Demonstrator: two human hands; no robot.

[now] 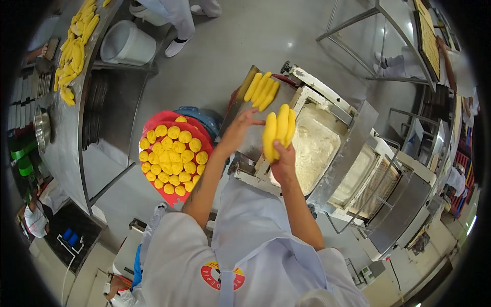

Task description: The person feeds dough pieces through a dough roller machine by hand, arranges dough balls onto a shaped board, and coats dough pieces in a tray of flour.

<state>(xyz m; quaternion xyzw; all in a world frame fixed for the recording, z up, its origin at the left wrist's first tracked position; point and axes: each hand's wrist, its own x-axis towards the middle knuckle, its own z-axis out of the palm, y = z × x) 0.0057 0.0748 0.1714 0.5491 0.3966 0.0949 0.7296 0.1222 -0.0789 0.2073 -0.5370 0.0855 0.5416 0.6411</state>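
Observation:
My right hand is closed around a few long yellow dough pieces, held up over the near-left edge of a flour-dusted tray. To its left, my left hand has its fingers apart, with fingertips close to the held pieces and nothing in its grasp. Several more yellow dough rolls lie side by side on the metal plate beyond my left hand. Round yellow dough balls cover a red tray at the left.
A metal table at far left bears a pile of yellow dough pieces. White buckets stand beside it. The dough machine extends right. A rack and other people are farther off.

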